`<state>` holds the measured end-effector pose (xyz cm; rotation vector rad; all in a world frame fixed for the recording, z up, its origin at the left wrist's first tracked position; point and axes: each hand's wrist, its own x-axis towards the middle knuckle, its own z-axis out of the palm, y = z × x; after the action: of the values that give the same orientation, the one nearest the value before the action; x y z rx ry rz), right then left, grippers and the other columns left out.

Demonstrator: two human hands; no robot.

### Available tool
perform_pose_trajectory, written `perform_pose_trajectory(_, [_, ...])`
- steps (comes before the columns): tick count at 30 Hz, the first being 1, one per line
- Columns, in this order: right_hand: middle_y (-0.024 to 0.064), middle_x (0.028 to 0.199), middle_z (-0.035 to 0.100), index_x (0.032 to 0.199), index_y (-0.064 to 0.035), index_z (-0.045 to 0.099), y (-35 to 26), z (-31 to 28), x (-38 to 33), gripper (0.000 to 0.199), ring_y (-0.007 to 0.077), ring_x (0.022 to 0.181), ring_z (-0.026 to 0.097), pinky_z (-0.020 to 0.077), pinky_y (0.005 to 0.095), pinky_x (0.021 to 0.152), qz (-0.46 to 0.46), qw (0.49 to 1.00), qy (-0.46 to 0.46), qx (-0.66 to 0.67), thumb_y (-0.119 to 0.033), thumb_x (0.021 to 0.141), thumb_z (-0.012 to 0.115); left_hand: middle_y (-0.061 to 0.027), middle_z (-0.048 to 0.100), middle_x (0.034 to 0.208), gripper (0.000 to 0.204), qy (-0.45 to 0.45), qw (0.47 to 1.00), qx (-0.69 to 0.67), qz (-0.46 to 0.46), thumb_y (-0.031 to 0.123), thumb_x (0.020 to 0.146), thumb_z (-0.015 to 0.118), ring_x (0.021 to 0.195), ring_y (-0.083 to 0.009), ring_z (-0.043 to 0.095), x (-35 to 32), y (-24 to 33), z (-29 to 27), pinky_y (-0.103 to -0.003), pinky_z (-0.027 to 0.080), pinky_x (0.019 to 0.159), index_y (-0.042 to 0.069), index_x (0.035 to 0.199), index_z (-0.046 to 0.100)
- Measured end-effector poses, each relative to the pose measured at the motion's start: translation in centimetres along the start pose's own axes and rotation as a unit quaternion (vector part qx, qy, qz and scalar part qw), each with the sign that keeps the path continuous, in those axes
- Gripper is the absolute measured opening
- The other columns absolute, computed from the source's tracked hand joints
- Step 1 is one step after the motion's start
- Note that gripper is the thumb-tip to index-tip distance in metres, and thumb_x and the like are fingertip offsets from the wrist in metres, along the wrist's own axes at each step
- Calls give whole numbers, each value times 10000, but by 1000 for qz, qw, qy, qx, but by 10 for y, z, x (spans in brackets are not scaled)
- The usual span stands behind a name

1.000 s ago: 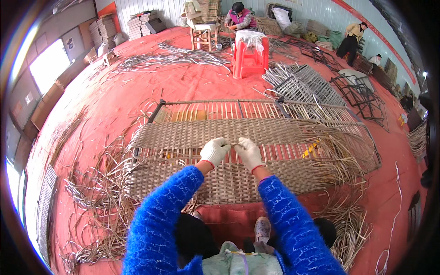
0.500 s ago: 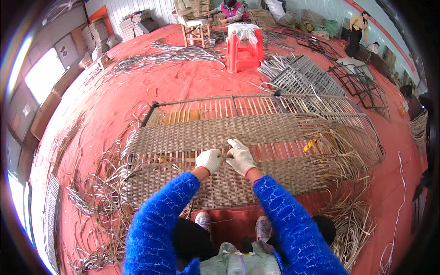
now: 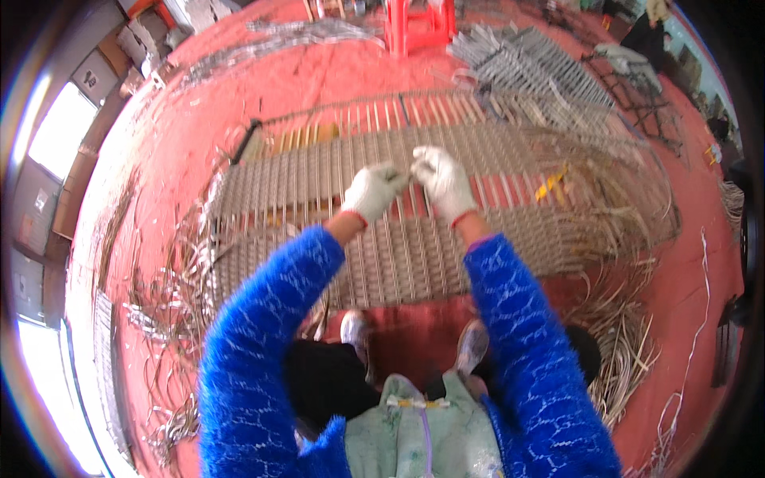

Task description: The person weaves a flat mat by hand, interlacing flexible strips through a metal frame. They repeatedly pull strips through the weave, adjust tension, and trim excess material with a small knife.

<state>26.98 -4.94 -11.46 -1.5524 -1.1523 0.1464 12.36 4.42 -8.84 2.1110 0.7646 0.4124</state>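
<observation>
while light pours from the windows (image 3: 56, 131) at our far left, we see loose strips (image 3: 171, 319) scattered on the red floor (image 3: 263, 80) beside the panel's left end. the woven panel (image 3: 319, 175) lies flat on the floor ahead of our knees, woven along its near part, with bare upright ribs showing in a band across the middle and along the far edge. our left hand (image 3: 373, 190), in a white glove, sits over that middle band, its grip pinched shut on a thin strip (image 3: 411, 171) at the fingertips. just beside it, almost touching, our right hand (image 3: 443, 180), also gloved, is closed on the same strip from the other side. both blue sleeves (image 3: 263, 319) reach forward from the lower edge. further right, a small yellow tool (image 3: 550, 185) rests on the panel, well apart from the hands. more strips (image 3: 629, 350) pile up at the panel's right end. a red stool (image 3: 418, 24) stands far off, at the top.
</observation>
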Motion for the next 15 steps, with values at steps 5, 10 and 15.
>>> perform_pose_trajectory(5, [105, 1248, 589, 873, -96, 700, 13, 8, -22, 180, 262, 1246, 476, 410, 375, 975, -58, 903, -160, -395, -244, 779, 659, -113, 682, 769, 226, 19, 961, 267, -68, 308, 781, 628, 717, -250, 662, 7, 0, 0, -380, 516, 681, 109, 852, 709])
perform_pose_trajectory(10, [113, 1445, 422, 982, -120, 685, 21, 21, -30, 203, 288, 1339, 373, 365, 384, 1034, -64, 828, -210, -516, -194, 822, 586, -123, 692, 822, 189, -31, 900, 435, -26, 232, 761, 561, 823, -340, 664, 6, 5, 19, -438, 521, 734, 126, 818, 706])
perform_pose_trajectory(15, [84, 1486, 362, 1020, -152, 677, 23, 11, -30, 216, 281, 1375, 308, 330, 431, 1061, -40, 866, -237, -437, -230, 830, 608, -143, 695, 878, 201, -86, 863, 497, -39, 182, 806, 546, 868, -337, 673, 8, 17, 17, -444, 530, 744, 96, 884, 709])
